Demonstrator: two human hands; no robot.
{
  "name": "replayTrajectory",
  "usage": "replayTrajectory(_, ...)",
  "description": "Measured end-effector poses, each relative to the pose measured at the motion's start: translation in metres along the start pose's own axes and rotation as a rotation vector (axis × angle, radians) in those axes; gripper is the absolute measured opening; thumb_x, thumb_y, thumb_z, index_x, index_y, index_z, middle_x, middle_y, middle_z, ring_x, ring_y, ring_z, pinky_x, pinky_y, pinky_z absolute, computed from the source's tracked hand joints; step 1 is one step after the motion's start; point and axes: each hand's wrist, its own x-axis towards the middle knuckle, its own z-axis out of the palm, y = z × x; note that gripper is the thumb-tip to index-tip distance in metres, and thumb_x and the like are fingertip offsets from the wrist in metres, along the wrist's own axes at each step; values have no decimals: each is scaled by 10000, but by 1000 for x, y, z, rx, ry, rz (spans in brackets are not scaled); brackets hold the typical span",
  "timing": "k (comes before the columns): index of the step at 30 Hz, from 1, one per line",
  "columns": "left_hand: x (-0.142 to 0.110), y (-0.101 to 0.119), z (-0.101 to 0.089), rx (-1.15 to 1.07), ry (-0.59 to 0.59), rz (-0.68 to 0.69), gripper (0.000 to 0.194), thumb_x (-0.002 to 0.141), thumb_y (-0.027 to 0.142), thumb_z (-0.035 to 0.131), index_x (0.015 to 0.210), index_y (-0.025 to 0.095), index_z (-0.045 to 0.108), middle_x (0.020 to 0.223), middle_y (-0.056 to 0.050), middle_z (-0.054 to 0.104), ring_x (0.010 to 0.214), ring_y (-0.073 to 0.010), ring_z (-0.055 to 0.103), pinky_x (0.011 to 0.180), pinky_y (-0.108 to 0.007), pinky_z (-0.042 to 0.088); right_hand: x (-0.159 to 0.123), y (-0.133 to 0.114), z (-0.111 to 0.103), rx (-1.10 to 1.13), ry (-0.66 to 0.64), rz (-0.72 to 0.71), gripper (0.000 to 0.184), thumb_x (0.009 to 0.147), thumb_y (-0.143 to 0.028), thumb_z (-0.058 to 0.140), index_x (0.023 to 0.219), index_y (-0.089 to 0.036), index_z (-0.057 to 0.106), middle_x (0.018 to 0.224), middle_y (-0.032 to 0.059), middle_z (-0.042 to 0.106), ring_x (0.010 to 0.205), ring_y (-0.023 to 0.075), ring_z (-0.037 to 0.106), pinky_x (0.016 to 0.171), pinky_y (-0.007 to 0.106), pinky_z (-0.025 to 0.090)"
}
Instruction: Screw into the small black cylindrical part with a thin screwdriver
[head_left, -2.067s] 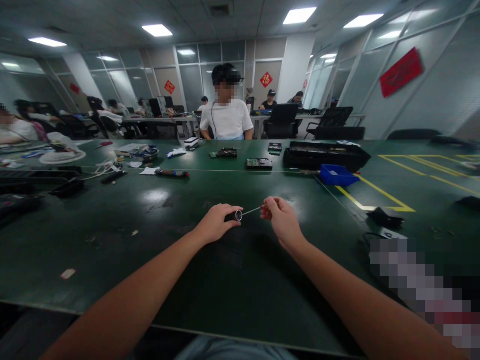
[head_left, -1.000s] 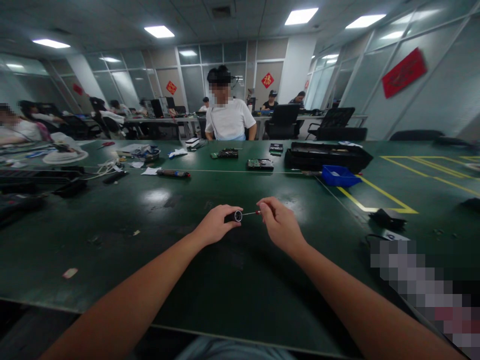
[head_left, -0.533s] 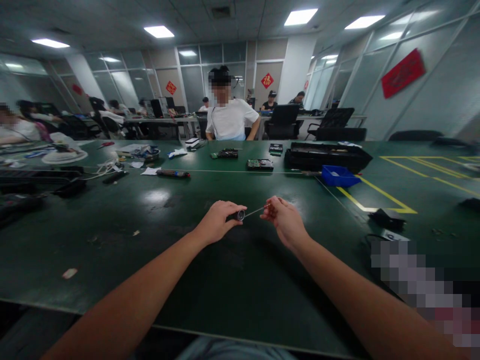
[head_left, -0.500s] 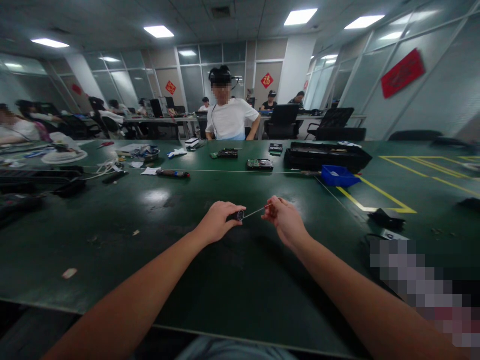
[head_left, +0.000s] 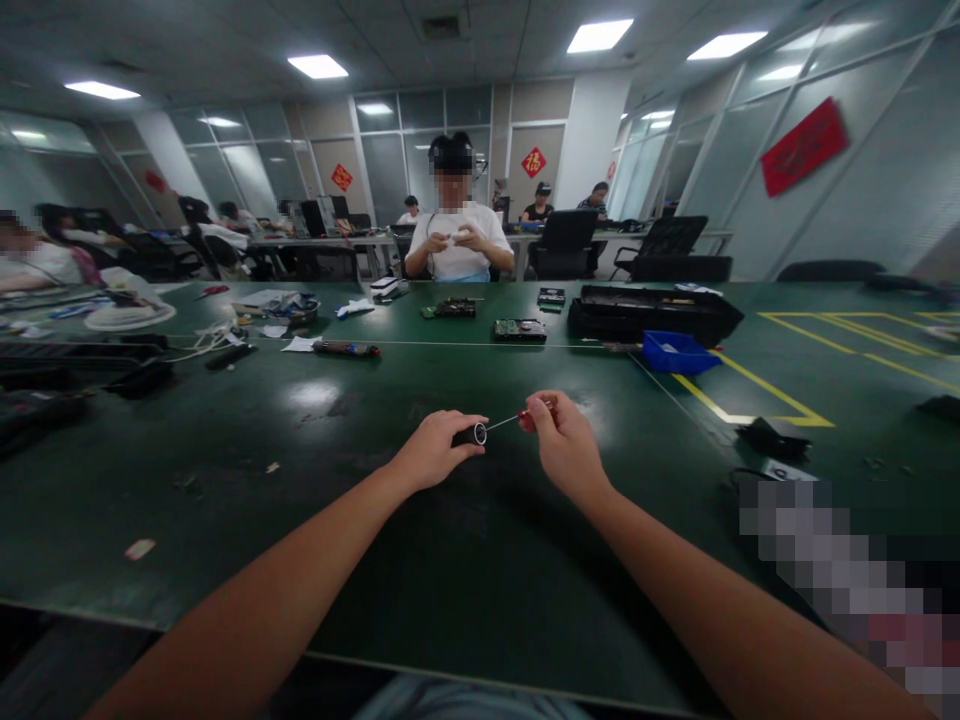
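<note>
"Two hands, apart from each other, share one job at the middle of the frame. What does the left hold?"

"The left hand (head_left: 437,445) clamps a black cylinder (head_left: 466,436) between thumb and fingers, its pale ring (head_left: 480,434) facing right in the frame."

"And the right hand (head_left: 566,440)?"

"Wrapped round the red handle (head_left: 527,420) of a driver, whose thin shaft (head_left: 502,423) slants down and left to the ring. I can't tell whether it goes inside or only meets the rim."

"How would you do this well?"

"I'd hold the cylinder steady and let the right hand make the fine moves. A slanted shaft seems likelier to skid, so I'd line it up with the cylinder and press lightly."

"Anything else about the left?"

"Its fingertips (head_left: 481,420) sit just beside the ring, where a slip could land; I'd draw them back a little. And I'd brace that wrist on the table (head_left: 480,585), if it isn't resting there; I can't tell."

"Further out?"

"A drive (head_left: 519,329) lies above centre, well apart from the hands, with a blue bin (head_left: 675,352) to its right. Beyond, at upper centre, sits a person in a white shirt (head_left: 463,262)."
</note>
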Motion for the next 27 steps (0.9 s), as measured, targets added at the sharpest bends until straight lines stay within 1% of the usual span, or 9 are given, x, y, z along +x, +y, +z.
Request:
replayTrajectory(6, -1, -3, 3, -23, 2, -3, 413, 853, 337, 664, 1254, 252, 616, 1085, -39, 658, 1029, -215, 579, 927, -351, 422, -3, -1, 0, -159, 22, -109, 205, 966, -387, 443, 961, -214, 553, 827, 37, 667, 769, 187, 650, 726, 330, 473)
replayTrajectory(11, -1, -1, 5, -3, -39, -8, 435, 849, 350, 662, 1271, 258, 609, 1089, -51, 649, 1026, -226, 582, 925, -362, 427, -3, -3, -3, -252, -8, -139, 185, 963, -361, 442, 950, -216, 557, 812, 36, 674, 760, 194, 655, 714, 324, 464)
replayTrajectory(14, 0, 0, 6, -6, -68, -18, 432, 846, 348, 661, 1266, 260, 614, 1082, -58, 646, 1022, -235, 583, 926, -372, 430, -1, -4, -5, -349, -25, -145, 186, 961, -355, 433, 935, -219, 558, 792, 37, 669, 727, 199, 640, 669, 319, 442)
replayTrajectory(17, 0, 2, 5, -63, -56, -37, 398, 849, 317, 652, 1242, 258, 626, 1107, -60, 643, 1037, -236, 585, 941, -374, 431, 1, -4, -7, -399, -10, -137, 184, 959, -349, 427, 926, -220, 555, 782, 39, 665, 707, 204, 625, 642, 319, 421)
replayTrajectory(19, 0, 4, 4, -118, -1, -50, 362, 841, 291, 657, 1200, 243, 643, 1133, -60, 644, 1056, -236, 585, 958, -374, 426, 2, -3, -8, -399, 4, -133, 187, 958, -349, 426, 921, -221, 557, 779, 41, 666, 709, 207, 622, 645, 321, 416)
replayTrajectory(21, 1, 6, 2, -181, 95, -89, 341, 825, 285, 674, 1160, 227, 649, 1150, -63, 646, 1075, -241, 580, 968, -377, 422, 2, -4, -9, -391, 8, -129, 195, 958, -355, 427, 917, -219, 561, 779, 42, 667, 714, 209, 622, 647, 322, 414)
replayTrajectory(23, 2, 8, 0, -277, 199, -158, 359, 832, 304, 664, 1180, 227, 621, 1157, -67, 641, 1062, -237, 584, 958, -377, 428, 2, -5, -10, -381, 8, -122, 205, 959, -361, 429, 910, -216, 566, 777, 42, 666, 717, 208, 622, 647, 320, 415)
replayTrajectory(25, 3, 9, -2, -430, 268, -229, 397, 876, 337, 597, 1258, 239, 549, 1132, -70, 632, 981, -207, 603, 915, -365, 450, 1, -6, -11, -367, 16, -117, 215, 962, -366, 429, 900, -215, 569, 771, 41, 662, 719, 206, 623, 652, 320, 415)
replayTrajectory(27, 4, 12, -4, -612, 297, -276, 390, 913, 372, 517, 1278, 236, 493, 1051, -65, 622, 849, -168, 604, 813, -328, 480, 1, -7, -12, -351, 32, -117, 221, 964, -371, 430, 898, -214, 571, 769, 39, 662, 722, 203, 623, 656, 320, 415)
